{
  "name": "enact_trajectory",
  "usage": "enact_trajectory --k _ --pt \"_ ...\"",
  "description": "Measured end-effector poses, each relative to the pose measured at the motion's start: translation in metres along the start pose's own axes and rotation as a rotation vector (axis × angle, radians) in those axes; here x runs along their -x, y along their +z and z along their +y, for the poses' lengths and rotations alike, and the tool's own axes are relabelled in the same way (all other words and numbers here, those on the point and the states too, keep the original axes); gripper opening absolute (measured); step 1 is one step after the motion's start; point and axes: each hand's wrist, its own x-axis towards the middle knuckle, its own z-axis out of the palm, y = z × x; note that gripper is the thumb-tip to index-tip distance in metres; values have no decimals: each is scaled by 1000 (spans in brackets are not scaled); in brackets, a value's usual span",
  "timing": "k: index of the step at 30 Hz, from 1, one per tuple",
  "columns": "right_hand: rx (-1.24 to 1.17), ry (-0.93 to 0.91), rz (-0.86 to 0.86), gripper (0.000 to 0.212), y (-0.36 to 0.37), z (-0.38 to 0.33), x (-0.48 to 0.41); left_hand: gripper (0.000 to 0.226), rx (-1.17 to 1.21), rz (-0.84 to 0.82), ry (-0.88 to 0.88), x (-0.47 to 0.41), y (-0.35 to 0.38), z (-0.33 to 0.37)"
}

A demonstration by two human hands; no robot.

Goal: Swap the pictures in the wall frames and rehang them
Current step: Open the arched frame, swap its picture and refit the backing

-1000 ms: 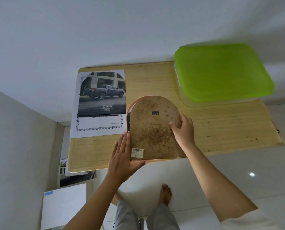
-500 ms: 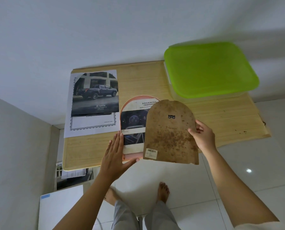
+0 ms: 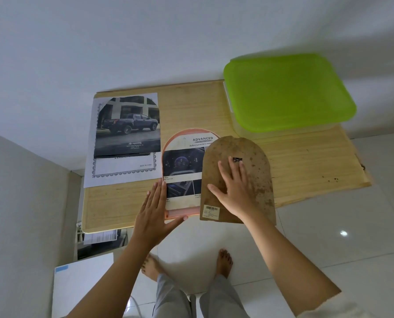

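Right hand lies flat, fingers spread, pressing the brown backing board down over the right side of the pink arched frame on the wooden table. Left hand, fingers together, rests along the frame's left edge. The board looks thin, light and stiff, so it's best gripped by its straight sides. Its arch points wallward, with the long axis running away from the person.

One head-worn wide-angle camera looks steeply down from close above the wooden tabletop, also taking in the floor below.
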Motion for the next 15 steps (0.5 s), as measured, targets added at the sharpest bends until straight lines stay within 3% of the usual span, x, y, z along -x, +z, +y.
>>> enact_trajectory --k 4,15 --pt "53 27 -27 80 -9 44 12 98 -16 -11 3 1 -1 -1" --pt "-155 83 -25 82 -37 93 8 94 -28 -24 26 1 -2 -2"
